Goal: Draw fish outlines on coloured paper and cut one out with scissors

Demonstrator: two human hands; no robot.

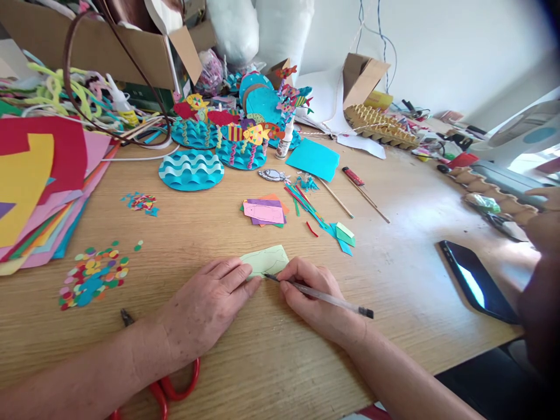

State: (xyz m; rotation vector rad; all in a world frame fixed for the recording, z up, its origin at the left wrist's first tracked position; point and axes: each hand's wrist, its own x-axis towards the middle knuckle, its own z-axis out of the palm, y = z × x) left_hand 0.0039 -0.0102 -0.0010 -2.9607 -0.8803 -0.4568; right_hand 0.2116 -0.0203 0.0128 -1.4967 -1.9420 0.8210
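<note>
A small piece of pale green paper (271,256) lies on the table with a thin drawn outline on it. My left hand (210,300) rests flat over its left end, fingers stretched out and touching the paper. Between the thumb and fingers of my right hand (312,289) is a clear-barrelled pen (335,299) with a dark cap end. Its tip meets the paper near the lower edge. Red-handled scissors (181,388) lie partly hidden under my left forearm. Beyond the paper sits a small stack of coloured paper pieces (265,211), the top pink one bearing an outline.
Confetti dots (98,271) and coloured sheets (32,192) lie at the left. Fish decorations on blue wave bases (191,169) stand at the back, near a glue bottle (284,140). Paper strips (312,210), sticks (335,197) and a phone (476,280) occupy the right side.
</note>
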